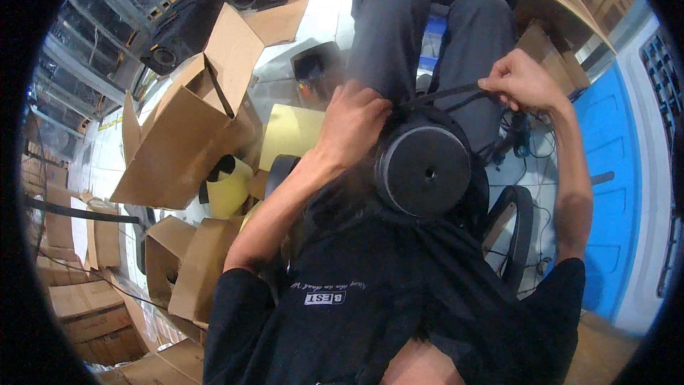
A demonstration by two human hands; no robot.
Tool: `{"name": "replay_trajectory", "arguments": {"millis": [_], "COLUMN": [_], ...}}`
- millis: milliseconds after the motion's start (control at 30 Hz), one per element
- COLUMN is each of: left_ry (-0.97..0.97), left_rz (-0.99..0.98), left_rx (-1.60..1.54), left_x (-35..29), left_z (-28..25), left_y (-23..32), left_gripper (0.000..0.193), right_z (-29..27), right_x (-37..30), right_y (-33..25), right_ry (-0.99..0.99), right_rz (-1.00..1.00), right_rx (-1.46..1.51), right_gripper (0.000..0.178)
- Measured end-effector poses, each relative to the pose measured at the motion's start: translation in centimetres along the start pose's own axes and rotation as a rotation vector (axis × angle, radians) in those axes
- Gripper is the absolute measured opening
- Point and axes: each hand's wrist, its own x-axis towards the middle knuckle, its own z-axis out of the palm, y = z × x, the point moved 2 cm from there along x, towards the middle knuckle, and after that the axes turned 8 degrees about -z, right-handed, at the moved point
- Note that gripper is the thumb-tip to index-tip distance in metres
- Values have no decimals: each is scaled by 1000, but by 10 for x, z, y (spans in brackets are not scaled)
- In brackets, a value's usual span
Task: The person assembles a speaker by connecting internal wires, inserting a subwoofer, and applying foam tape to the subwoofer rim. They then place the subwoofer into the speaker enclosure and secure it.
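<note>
Upper right, the right hand [524, 80] pinches a black strip [450, 92], likely pliable, best held endwise; left hand [354, 117], grip unclear.

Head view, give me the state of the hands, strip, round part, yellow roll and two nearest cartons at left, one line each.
Right hand: fingers pinched on the strip
Left hand: bent over the work, grip unclear
Black strip: stretched nearly straight
Black round part: in the lap, flat face up
Yellow roll: curled
Large carton: open
Smaller carton: open
</note>
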Motion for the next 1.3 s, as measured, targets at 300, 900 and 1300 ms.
{"name": "replay_trajectory", "arguments": {"millis": [300, 900, 1300], "left_ry": [-59, -253, -397], "left_rz": [143, 462, 547], "left_rx": [182, 232, 127], "left_x": [8, 60, 80], "left_z": [1, 17, 37], "left_y": [-1, 13, 21], "left_gripper": [24, 18, 17], "right_z": [5, 48, 77], "right_x": [0, -45, -66], "right_y": [11, 36, 54], "right_ry": [22, 92, 80], "right_rz": [13, 121, 169], "right_rx": [35, 230, 412], "right_gripper": [32, 30, 33]}}
